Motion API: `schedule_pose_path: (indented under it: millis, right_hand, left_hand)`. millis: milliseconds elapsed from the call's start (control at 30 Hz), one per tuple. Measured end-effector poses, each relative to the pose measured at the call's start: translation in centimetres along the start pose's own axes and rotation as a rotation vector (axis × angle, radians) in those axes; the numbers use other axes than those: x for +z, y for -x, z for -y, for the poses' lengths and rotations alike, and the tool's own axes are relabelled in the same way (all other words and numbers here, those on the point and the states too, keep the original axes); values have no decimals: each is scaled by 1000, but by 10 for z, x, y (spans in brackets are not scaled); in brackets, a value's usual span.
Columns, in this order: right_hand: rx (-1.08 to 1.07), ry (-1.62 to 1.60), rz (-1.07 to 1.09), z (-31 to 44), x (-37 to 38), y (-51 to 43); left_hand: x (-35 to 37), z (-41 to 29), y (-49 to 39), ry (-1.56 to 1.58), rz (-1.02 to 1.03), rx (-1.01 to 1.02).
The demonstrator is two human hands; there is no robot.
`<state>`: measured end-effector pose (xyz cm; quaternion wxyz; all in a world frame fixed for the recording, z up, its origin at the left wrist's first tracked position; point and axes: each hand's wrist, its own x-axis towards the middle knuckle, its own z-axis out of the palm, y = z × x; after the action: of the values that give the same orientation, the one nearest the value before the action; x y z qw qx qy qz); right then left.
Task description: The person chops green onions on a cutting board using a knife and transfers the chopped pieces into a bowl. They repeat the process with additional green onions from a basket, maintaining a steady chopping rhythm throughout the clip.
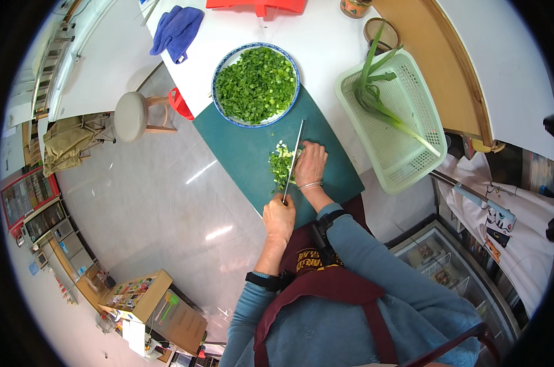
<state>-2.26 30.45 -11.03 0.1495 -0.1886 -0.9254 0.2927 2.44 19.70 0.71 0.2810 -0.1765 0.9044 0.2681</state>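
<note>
My left hand (279,215) grips the handle of a kitchen knife (294,158), whose blade points away from me over a green cutting board (240,160). Just right of the blade, my right hand (310,164), with a bangle at the wrist, has its fingers curled over spring onions that are mostly hidden beneath it. Chopped spring onion (280,166) lies in a small heap left of the blade. A blue-rimmed bowl (214,98) full of chopped greens stands at the board's far edge. To the right, a pale green plastic basket (387,176) holds whole spring onion stalks (396,124).
A blue cloth (178,34) lies at the white table's far left, with a red object (258,5) at the far edge. A jar (355,7) and a round lid (382,34) are beyond the basket. A round stool (131,117) stands on the floor left of the table.
</note>
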Motion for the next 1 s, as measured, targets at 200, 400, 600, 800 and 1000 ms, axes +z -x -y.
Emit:
schedule_pose_path:
  millis: [200,400,600,800,1000]
  right_hand:
    - [9,-6,10,0,0,0]
    - [35,-94,0,2,-7,-2]
    - [91,-98,-24,-6,-23,-6]
    - [15,71,-39,-5,-13,3]
    - [-8,80,-74,-8,-10,3]
  left_hand:
    - [16,-1,-19,14,-33,-7]
    - [11,3,-19,55,-38,11]
    - [11,2,-17,42,-23,17]
    - [7,3,-17,90,-19,23]
    - [-8,0,8,89,-42,5]
